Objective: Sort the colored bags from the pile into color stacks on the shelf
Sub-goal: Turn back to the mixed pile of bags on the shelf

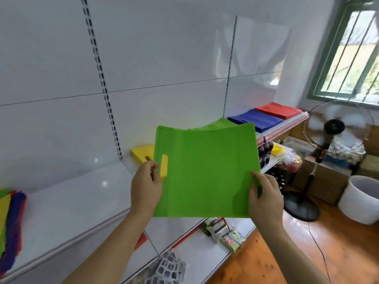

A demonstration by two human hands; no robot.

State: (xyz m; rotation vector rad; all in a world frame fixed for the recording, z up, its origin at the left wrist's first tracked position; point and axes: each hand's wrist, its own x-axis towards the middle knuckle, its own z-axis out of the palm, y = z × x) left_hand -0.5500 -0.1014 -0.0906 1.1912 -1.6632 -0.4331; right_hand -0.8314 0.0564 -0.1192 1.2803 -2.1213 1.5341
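Note:
I hold a flat green bag [205, 173] up in front of the white shelf [71, 201]. My left hand [146, 188] grips its left edge beside the handle slot, and my right hand [264, 198] pinches its right edge. Behind it on the shelf lie a yellow stack [141, 153], a green stack [222, 123] mostly hidden by the held bag, a blue stack [255, 118] and a red stack [279, 110]. The mixed pile of colored bags [10, 226] sits at the shelf's far left edge.
A standing fan [328, 144] and a white bucket [361, 198] are on the wooden floor to the right. Lower shelves hold packets [225, 232] and bottles [265, 153]. A barred window [352, 54] is at upper right.

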